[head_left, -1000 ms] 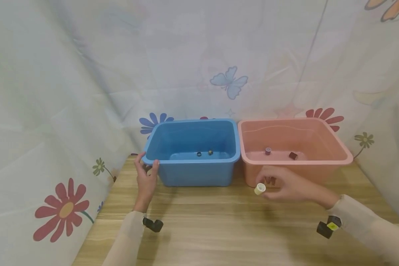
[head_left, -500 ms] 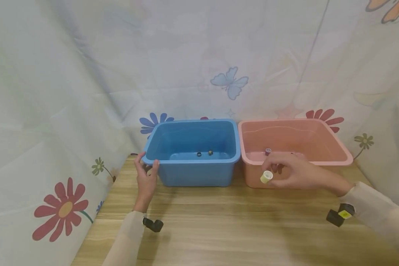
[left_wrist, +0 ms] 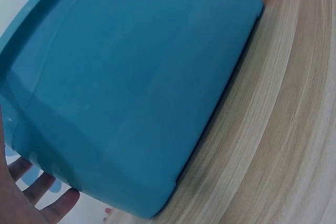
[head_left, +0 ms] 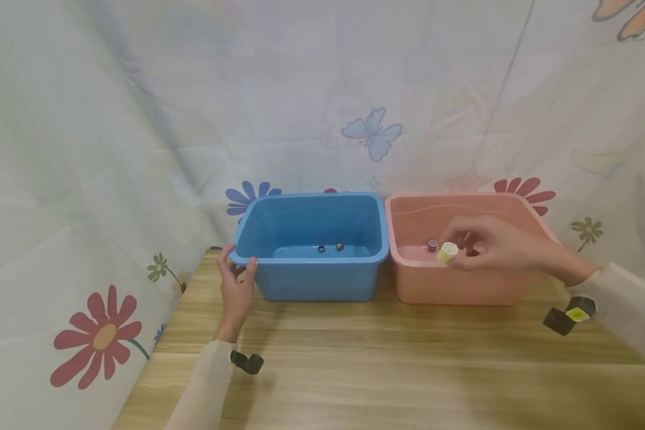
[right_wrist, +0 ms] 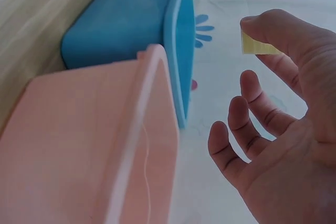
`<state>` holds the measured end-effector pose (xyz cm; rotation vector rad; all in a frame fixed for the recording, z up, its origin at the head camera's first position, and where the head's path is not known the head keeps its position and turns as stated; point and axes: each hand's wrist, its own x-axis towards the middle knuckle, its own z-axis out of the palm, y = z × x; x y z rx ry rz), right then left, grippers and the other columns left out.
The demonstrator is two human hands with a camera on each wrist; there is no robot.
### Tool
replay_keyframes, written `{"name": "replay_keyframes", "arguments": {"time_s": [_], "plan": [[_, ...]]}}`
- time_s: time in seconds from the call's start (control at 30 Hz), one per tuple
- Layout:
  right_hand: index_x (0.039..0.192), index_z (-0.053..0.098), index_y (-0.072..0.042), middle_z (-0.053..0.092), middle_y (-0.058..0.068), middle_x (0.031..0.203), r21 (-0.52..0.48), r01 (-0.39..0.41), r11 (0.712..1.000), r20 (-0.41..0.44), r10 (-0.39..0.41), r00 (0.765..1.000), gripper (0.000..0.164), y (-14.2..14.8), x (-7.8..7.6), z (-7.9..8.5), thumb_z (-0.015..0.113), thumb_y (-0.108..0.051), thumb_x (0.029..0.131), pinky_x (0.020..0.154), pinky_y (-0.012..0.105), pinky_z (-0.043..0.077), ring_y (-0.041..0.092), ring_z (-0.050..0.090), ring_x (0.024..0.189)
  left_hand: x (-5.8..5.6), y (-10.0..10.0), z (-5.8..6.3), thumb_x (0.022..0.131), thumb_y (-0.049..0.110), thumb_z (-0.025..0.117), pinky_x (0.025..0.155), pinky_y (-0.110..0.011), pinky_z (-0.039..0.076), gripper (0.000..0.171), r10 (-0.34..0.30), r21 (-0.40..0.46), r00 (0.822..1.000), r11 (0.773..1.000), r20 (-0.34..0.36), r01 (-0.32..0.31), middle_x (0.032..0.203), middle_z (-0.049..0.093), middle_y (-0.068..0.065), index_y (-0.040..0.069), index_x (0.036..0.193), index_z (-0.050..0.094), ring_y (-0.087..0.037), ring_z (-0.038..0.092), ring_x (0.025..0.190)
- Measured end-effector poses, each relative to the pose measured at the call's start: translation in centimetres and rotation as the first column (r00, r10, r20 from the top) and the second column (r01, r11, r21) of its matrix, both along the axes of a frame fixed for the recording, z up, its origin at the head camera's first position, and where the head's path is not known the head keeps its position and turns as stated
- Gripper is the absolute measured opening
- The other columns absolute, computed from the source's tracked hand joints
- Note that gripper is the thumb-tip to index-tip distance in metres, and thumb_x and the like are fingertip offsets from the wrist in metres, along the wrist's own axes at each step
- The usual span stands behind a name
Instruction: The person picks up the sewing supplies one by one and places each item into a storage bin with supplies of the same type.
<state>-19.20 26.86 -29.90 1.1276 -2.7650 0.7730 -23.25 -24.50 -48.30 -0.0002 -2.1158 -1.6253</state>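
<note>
My right hand [head_left: 497, 246] pinches a small spool of pale yellow thread [head_left: 447, 253] between thumb and finger, over the front rim of the pink tub [head_left: 457, 283]. In the right wrist view the spool [right_wrist: 257, 46] shows ribbed yellow sides, and the other fingers are loosely bent. A small purple spool [head_left: 432, 245] lies in the pink tub. My left hand [head_left: 237, 292] holds the front left corner of the blue tub [head_left: 314, 283], thumb at the front rim, fingers round the left side. A dark ring-like piece [head_left: 321, 249] and a small brownish-gold piece [head_left: 340, 246] lie inside it.
Both tubs stand side by side on a wood-grain table [head_left: 322, 358], their rims close together. Behind them hangs a pale curtain [head_left: 301, 89] printed with flowers and butterflies. A small black device [head_left: 567, 316] sits at each wrist.
My right hand has carried the yellow spool up and to the right, from in front of the pink tub to above its rim. It now hides the dark brown piece. The left hand stays put.
</note>
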Motion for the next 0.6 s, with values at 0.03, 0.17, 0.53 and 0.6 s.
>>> {"name": "replay_keyframes", "arguments": {"time_s": [0.03,0.17,0.53,0.6], "plan": [[0.103,0.069,-0.042,0.068,-0.022,0.103,-0.004,-0.012,1.000,0.018,0.012,1.000,0.027,0.1,-0.2,0.2,0.081,-0.023,0.089,0.077,0.030,0.055,0.005,0.065,0.086,0.0,0.0,0.0,0.102,0.045,0.061,0.098,-0.063,0.045,0.065,0.001,-0.002,1.000,1.000,-0.002,-0.001,0.153,0.045,-0.019,0.034,0.155,0.025,-0.039,0.052,0.127],[0.102,0.069,-0.039,0.068,-0.020,0.098,-0.001,-0.032,0.999,0.005,0.032,0.999,0.027,0.5,-1.0,0.7,0.083,-0.022,0.088,0.077,0.030,0.057,0.005,0.067,0.086,0.0,0.1,0.1,0.102,0.045,0.062,0.097,-0.062,0.046,0.064,0.007,-0.008,1.000,1.000,-0.009,-0.007,0.152,0.046,-0.019,0.034,0.154,0.027,-0.039,0.053,0.126],[0.110,0.069,-0.021,0.064,-0.005,0.096,-0.033,0.016,0.999,0.102,-0.012,0.995,0.024,1.3,-2.8,2.4,0.081,-0.018,0.090,0.083,0.031,0.055,0.010,0.065,0.089,0.2,0.0,0.2,0.103,0.035,0.061,0.101,-0.061,0.040,0.067,-0.032,0.015,0.999,0.999,-0.015,0.032,0.150,0.046,-0.026,0.023,0.157,0.024,-0.043,0.050,0.128],[0.110,0.068,-0.017,0.063,-0.001,0.094,-0.066,0.011,0.998,0.125,-0.003,0.992,0.024,1.4,-3.3,2.5,0.081,-0.013,0.089,0.085,0.031,0.054,0.015,0.063,0.090,0.7,0.3,0.9,0.103,0.033,0.061,0.100,-0.060,0.041,0.067,-0.039,0.015,0.999,0.999,-0.011,0.039,0.150,0.045,-0.028,0.019,0.157,0.023,-0.044,0.049,0.127]]}}
